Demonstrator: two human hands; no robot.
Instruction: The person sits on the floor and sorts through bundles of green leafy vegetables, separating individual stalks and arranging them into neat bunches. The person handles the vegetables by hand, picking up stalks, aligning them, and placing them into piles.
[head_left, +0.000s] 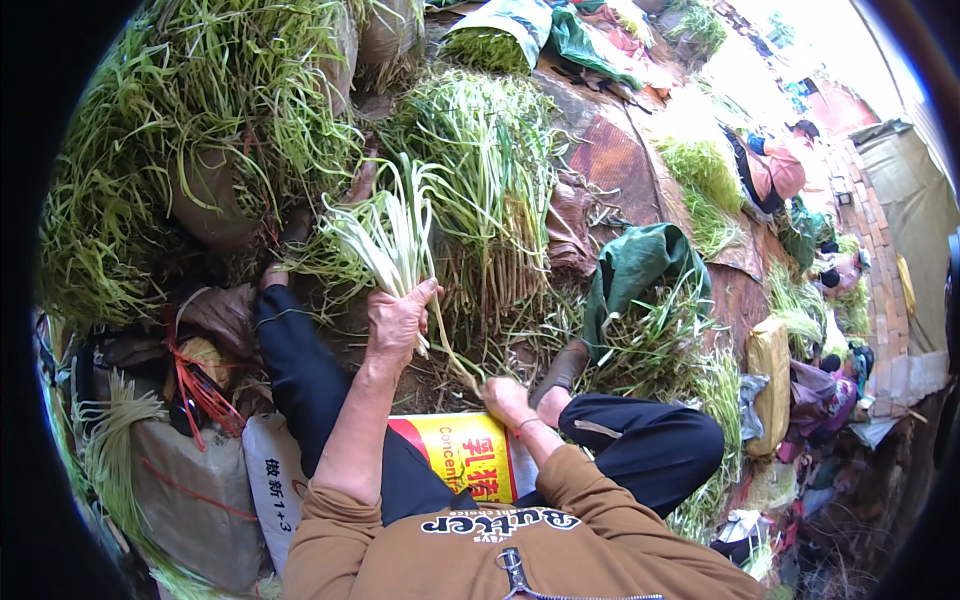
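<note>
My left hand (401, 319) is closed around a bunch of pale, peeled stalks (386, 240) of a leafy vegetable. Their whitish parts fan out above the fist, away from me. From that fist a yellowish strip of stalk or outer leaf (452, 346) runs down to my right hand (510, 401), whose fingers are closed on its lower end. Just beyond the bunch lies a thick heap of unpeeled green stalks (487, 172), their brownish ends towards me. A printed yellow and red sack (469, 454) lies across my lap between my legs.
A large leafy heap (202, 112) rises at the left above a grey wrapped bundle (199, 502) and red plastic ties (199, 390). Green cloth (649, 262) lies by my right foot (559, 375) among trimmings (652, 345). Other people (776, 169) sit among piles at the right.
</note>
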